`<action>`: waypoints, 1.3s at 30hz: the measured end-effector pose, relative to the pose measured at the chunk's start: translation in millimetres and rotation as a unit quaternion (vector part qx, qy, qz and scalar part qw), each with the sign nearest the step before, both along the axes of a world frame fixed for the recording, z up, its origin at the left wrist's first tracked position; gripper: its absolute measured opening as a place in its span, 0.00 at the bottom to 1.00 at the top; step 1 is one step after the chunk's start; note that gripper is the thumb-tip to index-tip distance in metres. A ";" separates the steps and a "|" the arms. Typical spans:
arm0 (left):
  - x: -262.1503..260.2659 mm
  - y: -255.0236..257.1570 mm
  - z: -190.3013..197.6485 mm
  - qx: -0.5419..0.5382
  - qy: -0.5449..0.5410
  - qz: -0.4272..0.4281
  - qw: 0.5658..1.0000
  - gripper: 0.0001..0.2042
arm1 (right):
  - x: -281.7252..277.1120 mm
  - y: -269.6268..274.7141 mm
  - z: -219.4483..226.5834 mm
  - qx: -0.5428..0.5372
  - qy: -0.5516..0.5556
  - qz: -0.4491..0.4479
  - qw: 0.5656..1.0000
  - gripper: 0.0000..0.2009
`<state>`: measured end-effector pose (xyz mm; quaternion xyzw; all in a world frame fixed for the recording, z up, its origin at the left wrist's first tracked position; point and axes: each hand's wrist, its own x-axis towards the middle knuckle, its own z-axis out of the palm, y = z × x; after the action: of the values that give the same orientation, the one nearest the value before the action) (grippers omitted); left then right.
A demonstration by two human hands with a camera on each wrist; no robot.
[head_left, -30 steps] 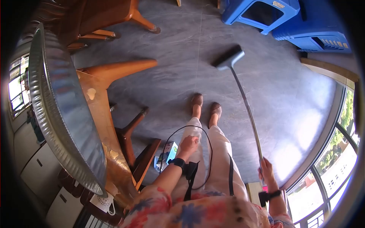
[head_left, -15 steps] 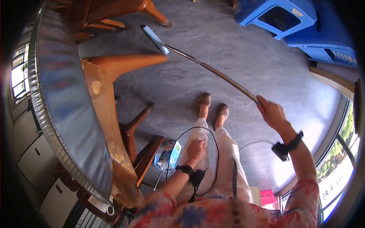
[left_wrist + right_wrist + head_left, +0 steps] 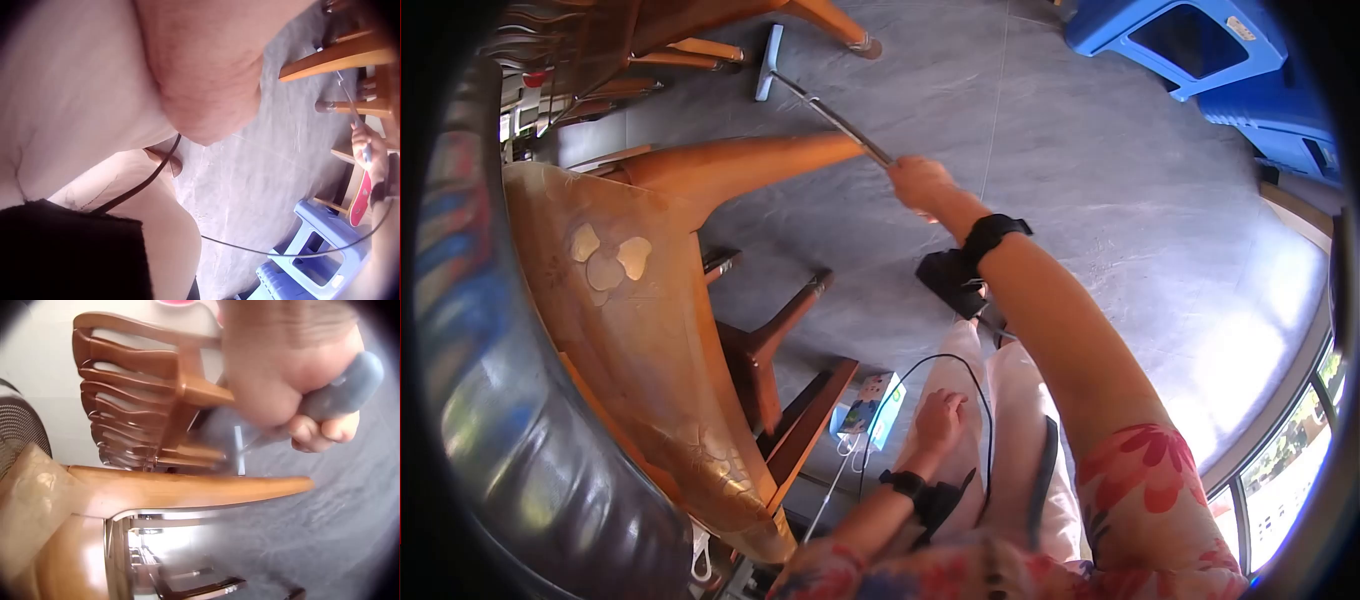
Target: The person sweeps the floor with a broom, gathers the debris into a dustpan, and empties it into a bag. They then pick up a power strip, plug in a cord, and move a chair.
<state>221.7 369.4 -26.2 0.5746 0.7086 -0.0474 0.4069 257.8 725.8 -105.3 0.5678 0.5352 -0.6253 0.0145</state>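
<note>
My right hand (image 3: 922, 186) grips the pole of a long-handled floor squeegee (image 3: 830, 112), arm stretched forward and left. Its narrow light-blue head lies by the far chair's legs. In the right wrist view, fingers curl round the grey handle grip (image 3: 344, 390), whose rounded end sticks out past the hand. My left hand (image 3: 941, 418) hangs loosely curled over the trousered thigh and holds nothing. In the left wrist view, the left hand (image 3: 206, 81) fills the top, its fingers mostly out of sight.
A wooden table leg (image 3: 750, 170) juts across the grey floor (image 3: 1060, 200) below the pole. Brown chairs (image 3: 137, 381) stand beyond it. Blue plastic stools (image 3: 1190, 45) are at the far right. A patterned box (image 3: 870, 405) sits near the left forearm, and a black cable (image 3: 988, 440) loops over the legs.
My right hand has swung forward and left with the squeegee. Its head has gone from the middle of the floor to the chairs at the far left. The left hand stays by the thigh.
</note>
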 end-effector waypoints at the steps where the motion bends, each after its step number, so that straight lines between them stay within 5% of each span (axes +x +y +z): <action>1: 0.8 0.6 1.0 -0.003 -0.006 0.012 1.000 0.07 | 9.7 -4.2 -10.3 0.038 -0.028 0.014 0.999 0.14; 4: 4.1 2.9 1.5 0.005 -0.001 0.007 1.000 0.07 | 71.2 -18.1 -72.7 0.256 -0.040 0.124 0.958 0.13; 6: 5.4 3.2 -1.1 0.033 -0.002 0.002 0.999 0.06 | 119.4 -4.3 22.5 0.093 -0.089 0.125 0.984 0.15; 13: 5.7 8.2 0.5 0.027 0.004 -0.034 0.999 0.05 | 241.2 -25.3 85.1 0.112 -0.189 0.123 0.968 0.12; 22: 1.8 1.6 -2.0 0.054 -0.002 -0.045 0.997 0.05 | 309.1 -66.4 149.9 0.109 -0.235 0.152 0.954 0.12; 29: -1.9 -4.8 -5.2 0.054 -0.017 -0.045 0.997 0.05 | 375.3 -181.0 217.5 0.039 -0.234 0.035 0.971 0.13; 33: -0.8 -0.4 -3.7 0.047 -0.016 -0.052 0.997 0.05 | 346.2 -202.0 261.7 -0.158 -0.194 -0.192 0.949 0.15; 39: -3.0 6.9 1.5 0.035 -0.007 -0.073 0.997 0.04 | 258.3 -134.6 164.1 -0.111 -0.008 -0.313 0.943 0.13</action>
<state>218.7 376.3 -24.7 0.6394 0.6628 -0.0480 0.3868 516.1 591.2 58.8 0.7067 0.2570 -0.6492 -0.1145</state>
